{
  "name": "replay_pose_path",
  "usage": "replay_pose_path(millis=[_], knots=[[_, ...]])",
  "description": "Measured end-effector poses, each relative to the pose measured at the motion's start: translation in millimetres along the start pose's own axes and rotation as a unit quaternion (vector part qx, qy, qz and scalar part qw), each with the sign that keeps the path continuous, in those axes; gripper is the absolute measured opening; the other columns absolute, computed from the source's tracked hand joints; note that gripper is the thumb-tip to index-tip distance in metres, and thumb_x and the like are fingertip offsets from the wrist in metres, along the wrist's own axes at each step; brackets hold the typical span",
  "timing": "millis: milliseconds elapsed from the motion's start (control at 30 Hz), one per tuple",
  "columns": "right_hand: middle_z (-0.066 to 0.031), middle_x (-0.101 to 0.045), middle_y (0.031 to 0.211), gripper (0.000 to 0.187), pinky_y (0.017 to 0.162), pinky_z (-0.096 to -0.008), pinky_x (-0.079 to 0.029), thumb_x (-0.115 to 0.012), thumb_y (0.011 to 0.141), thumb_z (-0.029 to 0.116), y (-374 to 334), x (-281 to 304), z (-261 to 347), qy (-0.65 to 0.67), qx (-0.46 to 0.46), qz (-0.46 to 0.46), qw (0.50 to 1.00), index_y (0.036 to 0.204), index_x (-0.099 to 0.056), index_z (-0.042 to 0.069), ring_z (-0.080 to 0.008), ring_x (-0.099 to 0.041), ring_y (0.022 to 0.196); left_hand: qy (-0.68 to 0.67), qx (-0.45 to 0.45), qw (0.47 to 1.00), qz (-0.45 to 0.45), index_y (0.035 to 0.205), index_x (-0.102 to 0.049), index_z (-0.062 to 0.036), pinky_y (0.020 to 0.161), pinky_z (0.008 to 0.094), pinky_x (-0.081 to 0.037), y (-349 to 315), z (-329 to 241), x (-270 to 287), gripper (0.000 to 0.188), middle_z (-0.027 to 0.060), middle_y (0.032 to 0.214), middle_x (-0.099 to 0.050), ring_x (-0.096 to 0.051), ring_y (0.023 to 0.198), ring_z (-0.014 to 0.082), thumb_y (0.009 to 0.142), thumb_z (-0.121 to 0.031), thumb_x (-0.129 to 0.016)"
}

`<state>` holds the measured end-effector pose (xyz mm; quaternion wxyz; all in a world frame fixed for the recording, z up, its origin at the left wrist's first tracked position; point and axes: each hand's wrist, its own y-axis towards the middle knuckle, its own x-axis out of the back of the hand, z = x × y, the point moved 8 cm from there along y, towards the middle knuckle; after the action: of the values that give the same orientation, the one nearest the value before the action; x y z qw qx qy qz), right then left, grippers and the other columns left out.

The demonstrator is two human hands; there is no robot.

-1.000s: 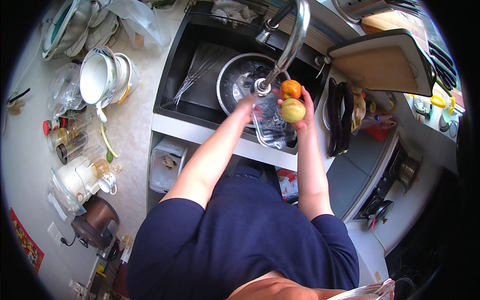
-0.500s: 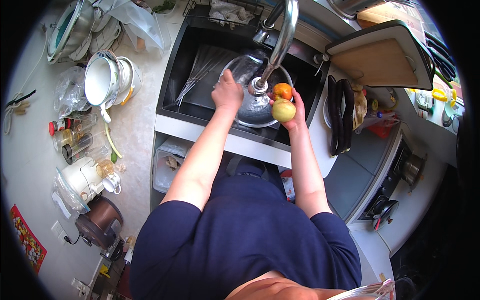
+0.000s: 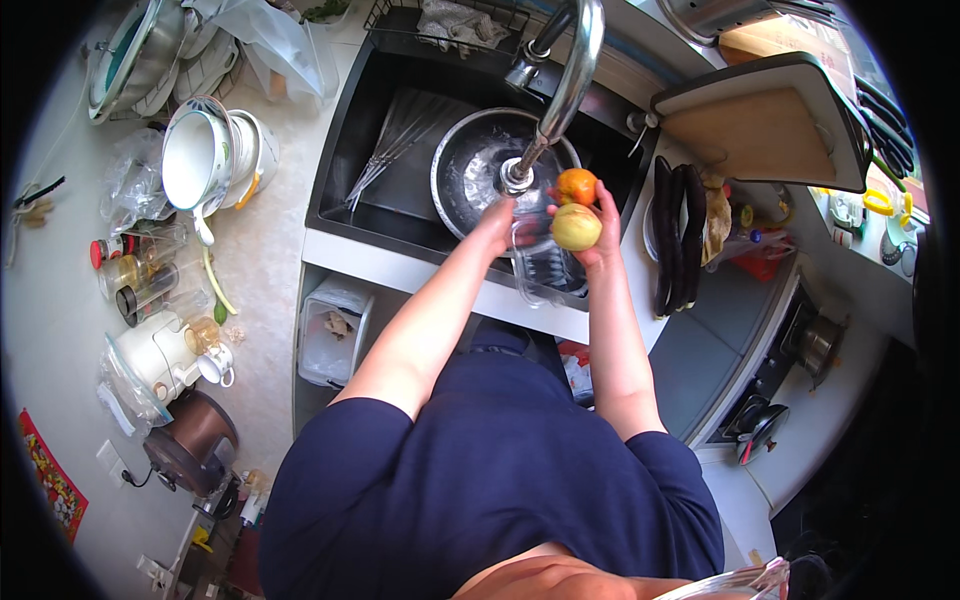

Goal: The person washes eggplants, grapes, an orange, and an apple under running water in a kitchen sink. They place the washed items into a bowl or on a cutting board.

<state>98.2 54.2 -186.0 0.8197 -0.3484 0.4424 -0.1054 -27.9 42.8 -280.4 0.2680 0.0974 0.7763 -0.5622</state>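
My right hand (image 3: 598,232) holds two round fruits to the right of the tap: an orange-red one (image 3: 575,187) and a pale yellow-green one (image 3: 576,228) nearer me. Their exact kind is unclear. My left hand (image 3: 492,226) grips a clear plastic container (image 3: 541,262), tilted at the sink's front edge just left of the fruits. That hand's fingertips are partly hidden below the tap head. Beneath the tap (image 3: 515,178) a round metal bowl (image 3: 447,135) with water in it stands in the black sink (image 3: 345,130).
Metal skewers (image 3: 385,165) lie in the sink's left part. Several long dark eggplants (image 3: 680,240) rest right of the sink, before a cutting board (image 3: 745,125) in a rack. On the left counter are stacked white enamel pots (image 3: 195,160), jars and a brown appliance (image 3: 195,445).
My left hand has moved right and toward me, bringing the clear container from over the bowl to beside the fruits. My right hand still holds both fruits and has shifted slightly right.
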Motion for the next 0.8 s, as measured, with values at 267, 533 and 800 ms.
replay_pose_path(millis=[267, 533, 800], knots=[[-0.0227, -0.06, 0.113, 0.06, 0.064, -0.0426, -0.057, -0.053, 0.087, 0.05, -11, -4, 27, 0.027, 0.004, 0.031, 0.999, 0.125, -0.049, 0.003, -0.0333, -0.067, 0.083, 0.02, -0.066, 0.989, -0.133, 0.12, -0.039, -0.0034, 0.052, 0.0441, -0.055, -28, -42, 32, 0.048, 0.0121, 0.084, -0.056, -0.062, 0.067, 0.0248, 0.089, -0.039, -0.048], [-0.0233, -0.061, 0.097, 0.058, 0.075, -0.0445, -0.055, -0.056, 0.086, 0.049, 18, 2, -43, -0.02, -0.128, -0.008, 0.991, 0.115, -0.051, -0.001, -0.0376, -0.064, 0.083, 0.125, -0.021, 0.97, -0.206, 0.104, -0.046, 0.0027, 0.053, 0.043, -0.055, -93, -56, 68, 0.042, 0.0129, 0.08, -0.057, -0.064, 0.069, 0.0256, 0.085, -0.034, -0.053], [-0.0211, -0.063, 0.097, 0.056, 0.069, -0.04, -0.056, -0.055, 0.088, 0.049, 17, -7, -31, -0.053, -0.136, -0.05, 0.988, 0.115, -0.053, 0.0, -0.0344, -0.066, 0.078, 0.247, -0.154, 0.909, -0.3, 0.113, -0.041, 0.0011, 0.069, 0.0436, -0.052, -78, -71, 32, 0.046, 0.0177, 0.092, -0.06, -0.064, 0.082, 0.0304, 0.087, -0.033, -0.055]])
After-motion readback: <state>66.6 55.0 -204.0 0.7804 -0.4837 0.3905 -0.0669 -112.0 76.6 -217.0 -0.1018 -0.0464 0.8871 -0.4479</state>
